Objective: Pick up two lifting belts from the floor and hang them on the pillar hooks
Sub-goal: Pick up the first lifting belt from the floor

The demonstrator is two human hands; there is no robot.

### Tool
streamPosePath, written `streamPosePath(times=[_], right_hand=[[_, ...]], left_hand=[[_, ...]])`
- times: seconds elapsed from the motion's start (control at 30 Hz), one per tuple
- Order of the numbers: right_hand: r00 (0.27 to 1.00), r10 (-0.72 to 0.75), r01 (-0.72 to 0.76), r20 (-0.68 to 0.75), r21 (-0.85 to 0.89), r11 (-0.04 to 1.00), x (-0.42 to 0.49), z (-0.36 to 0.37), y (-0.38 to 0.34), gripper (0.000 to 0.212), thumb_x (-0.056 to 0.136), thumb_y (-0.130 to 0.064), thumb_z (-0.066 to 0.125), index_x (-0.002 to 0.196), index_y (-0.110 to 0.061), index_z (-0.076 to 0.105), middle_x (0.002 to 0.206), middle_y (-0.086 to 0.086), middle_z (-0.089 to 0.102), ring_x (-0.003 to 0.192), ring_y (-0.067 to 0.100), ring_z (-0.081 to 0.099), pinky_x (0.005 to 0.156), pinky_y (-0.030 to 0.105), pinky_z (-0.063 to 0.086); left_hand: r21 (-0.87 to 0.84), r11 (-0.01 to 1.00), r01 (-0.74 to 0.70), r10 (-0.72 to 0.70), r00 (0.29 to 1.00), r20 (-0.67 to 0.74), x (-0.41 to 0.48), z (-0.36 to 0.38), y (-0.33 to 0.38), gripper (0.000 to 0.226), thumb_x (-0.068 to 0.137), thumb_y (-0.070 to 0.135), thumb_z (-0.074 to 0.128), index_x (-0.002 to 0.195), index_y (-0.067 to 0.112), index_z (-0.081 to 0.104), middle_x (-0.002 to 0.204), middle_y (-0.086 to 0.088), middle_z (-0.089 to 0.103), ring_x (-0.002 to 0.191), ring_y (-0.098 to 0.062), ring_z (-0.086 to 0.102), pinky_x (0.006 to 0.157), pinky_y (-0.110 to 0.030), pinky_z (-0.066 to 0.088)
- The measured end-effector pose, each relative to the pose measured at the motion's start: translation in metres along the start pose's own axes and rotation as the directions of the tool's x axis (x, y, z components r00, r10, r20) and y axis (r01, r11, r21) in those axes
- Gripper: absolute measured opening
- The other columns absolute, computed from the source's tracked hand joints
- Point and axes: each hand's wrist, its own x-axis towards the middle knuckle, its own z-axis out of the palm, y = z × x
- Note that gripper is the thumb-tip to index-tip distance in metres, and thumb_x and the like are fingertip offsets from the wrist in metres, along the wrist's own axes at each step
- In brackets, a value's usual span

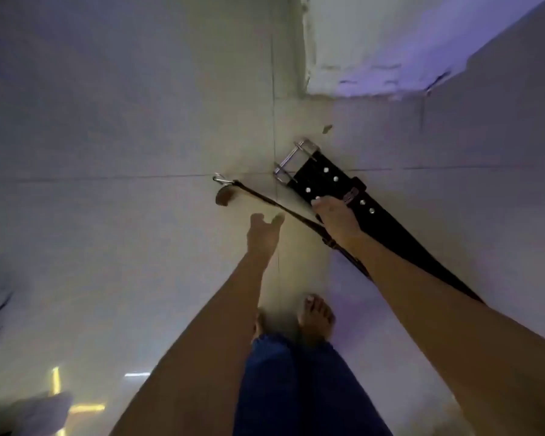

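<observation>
Now wide belt (334,187) gripped near buckle (291,162) by right hand (335,218), for lifting off floor (107,215). Left hand (263,234) reached toward thin strap (265,199) beside it, fingers (277,220) spread, nothing held. Hooks unseen.

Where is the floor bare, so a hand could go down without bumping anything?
Bare tile spreads left of the thin strap. It is crowded by the pillar: the black belt, strap and right hand lie close together.
</observation>
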Motion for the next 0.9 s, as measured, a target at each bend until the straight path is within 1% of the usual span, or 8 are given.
streamPosePath(times=[0.1, 0.23, 0.27, 0.4, 0.57, 0.73, 0.8, 0.9], right_hand=[[1.0, -0.007, 0.007, -0.007, 0.003, 1.0, 0.049, 0.024, 0.026, 0.03, 0.095, -0.023, 0.047, 0.11, -0.002, 0.061, 0.116, 0.02, 0.062, 0.112, 0.031, 0.056, 0.085, 0.029, 0.039], [1.0, -0.024, 0.023, 0.0, -0.073, 0.997, 0.063, 0.035, 0.044, 0.031, 0.092, -0.022, 0.05, 0.117, -0.005, 0.06, 0.12, 0.018, 0.062, 0.112, 0.031, 0.058, 0.098, 0.037, 0.044], [1.0, -0.022, 0.022, 0.011, -0.044, 0.999, 0.052, 0.033, 0.041, 0.031, 0.092, -0.021, 0.051, 0.118, -0.005, 0.059, 0.122, 0.018, 0.061, 0.111, 0.03, 0.057, 0.097, 0.035, 0.044], [0.999, -0.02, 0.016, 0.027, 0.137, 0.99, -0.026, 0.008, 0.008, 0.034, 0.092, -0.019, 0.053, 0.121, -0.001, 0.053, 0.123, 0.023, 0.056, 0.111, 0.031, 0.055, 0.091, 0.035, 0.043], [0.998, -0.059, 0.045, 0.03, 0.348, 0.936, -0.202, -0.099, -0.086, 0.035, 0.087, -0.032, 0.06, 0.108, -0.005, 0.062, 0.1, 0.011, 0.066, 0.091, 0.023, 0.062, 0.082, 0.035, 0.047], [0.986, -0.159, 0.119, 0.048, 0.462, 0.879, -0.397, -0.216, -0.17, 0.024, 0.077, -0.026, 0.073, 0.076, -0.002, 0.068, 0.069, 0.011, 0.067, 0.061, 0.02, 0.062, 0.064, 0.03, 0.055], [0.971, -0.238, 0.2, 0.011, 0.509, 0.838, -0.453, -0.24, -0.19, 0.021, 0.08, -0.022, 0.07, 0.08, -0.002, 0.068, 0.078, 0.016, 0.068, 0.063, 0.021, 0.065, 0.069, 0.034, 0.057], [0.936, -0.342, 0.333, -0.087, 0.536, 0.776, -0.519, -0.256, -0.207, 0.023, 0.087, -0.023, 0.061, 0.097, -0.004, 0.066, 0.085, 0.008, 0.069, 0.061, 0.008, 0.068, 0.064, 0.019, 0.056]], left_hand=[[-0.187, 0.982, 0.0, -0.009, 0.999, -0.048, 0.046, 0.025, 0.011, 0.061, 0.086, 0.039, 0.063, 0.13, 0.008, 0.036, 0.116, -0.016, 0.056, 0.094, -0.03, 0.06, 0.082, -0.04, 0.054], [-0.485, 0.873, -0.054, 0.04, 0.998, -0.04, 0.041, 0.032, 0.027, 0.012, 0.09, 0.006, 0.052, 0.098, 0.001, 0.045, 0.081, -0.013, 0.052, 0.068, -0.025, 0.058, 0.047, -0.031, 0.058], [-0.536, 0.843, -0.049, 0.036, 0.999, -0.035, 0.028, 0.028, 0.028, 0.003, 0.089, -0.001, 0.047, 0.092, 0.0, 0.048, 0.078, -0.013, 0.053, 0.066, -0.025, 0.059, 0.046, -0.032, 0.059], [-0.582, 0.813, -0.028, 0.07, 0.996, 0.05, -0.074, -0.004, 0.051, 0.021, 0.086, -0.011, 0.042, 0.079, 0.002, 0.057, 0.076, -0.014, 0.061, 0.066, -0.025, 0.063, 0.061, -0.035, 0.059], [-0.547, 0.835, -0.055, 0.175, 0.97, 0.17, -0.281, -0.048, 0.12, 0.018, 0.088, -0.005, 0.043, 0.092, -0.001, 0.061, 0.079, -0.012, 0.065, 0.059, -0.019, 0.068, 0.06, -0.033, 0.061], [-0.42, 0.864, -0.278, 0.371, 0.916, 0.156, -0.482, -0.077, 0.19, 0.025, 0.093, 0.028, 0.055, 0.109, 0.009, 0.06, 0.085, -0.004, 0.069, 0.068, -0.018, 0.068, 0.051, -0.026, 0.056], [-0.402, 0.831, -0.385, 0.461, 0.88, 0.109, -0.534, -0.08, 0.211, 0.022, 0.092, 0.028, 0.057, 0.107, 0.013, 0.061, 0.086, -0.003, 0.069, 0.071, -0.018, 0.067, 0.051, -0.024, 0.054], [-0.458, 0.762, -0.458, 0.548, 0.833, 0.077, -0.599, -0.072, 0.235, 0.017, 0.092, 0.023, 0.057, 0.099, 0.009, 0.065, 0.089, -0.009, 0.069, 0.078, -0.025, 0.066, 0.07, -0.034, 0.058]])
